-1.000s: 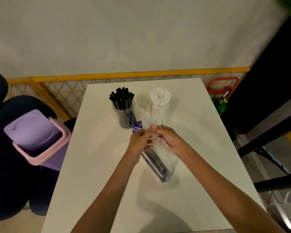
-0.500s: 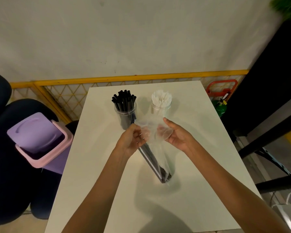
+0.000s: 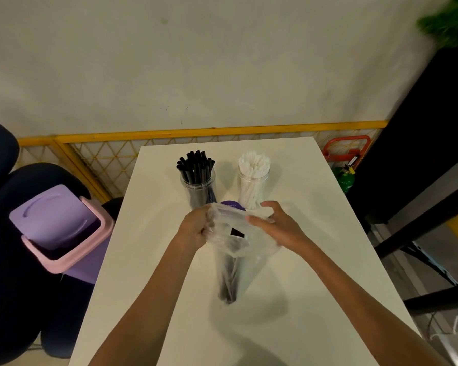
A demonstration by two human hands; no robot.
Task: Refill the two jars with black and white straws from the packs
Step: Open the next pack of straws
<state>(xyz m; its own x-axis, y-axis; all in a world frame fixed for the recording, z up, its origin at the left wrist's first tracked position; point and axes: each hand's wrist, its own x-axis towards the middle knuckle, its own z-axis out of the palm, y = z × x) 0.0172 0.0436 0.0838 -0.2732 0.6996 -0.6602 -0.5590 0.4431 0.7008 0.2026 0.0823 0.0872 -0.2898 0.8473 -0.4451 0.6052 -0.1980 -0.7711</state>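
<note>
A clear plastic pack (image 3: 233,262) with a few black straws inside stands nearly upright on the white table (image 3: 315,260), its bottom end resting on the surface. My left hand (image 3: 195,228) grips the pack's top edge on the left and my right hand (image 3: 278,228) grips it on the right, spreading the mouth apart. A purple label (image 3: 232,204) shows at the pack's top rim. Behind the pack stand two clear jars: the left jar (image 3: 198,186) holds black straws, the right jar (image 3: 253,183) holds white straws.
A purple bin with a pink rim (image 3: 61,231) stands left of the table beside dark chairs (image 3: 0,207). A yellow lattice fence (image 3: 111,159) runs behind the table. A black frame (image 3: 421,220) and a green and orange object (image 3: 345,167) are on the right.
The pack has swung from lying slanted on the table to nearly upright. My hands have pulled its mouth wider, and the purple label now shows at the top rim.
</note>
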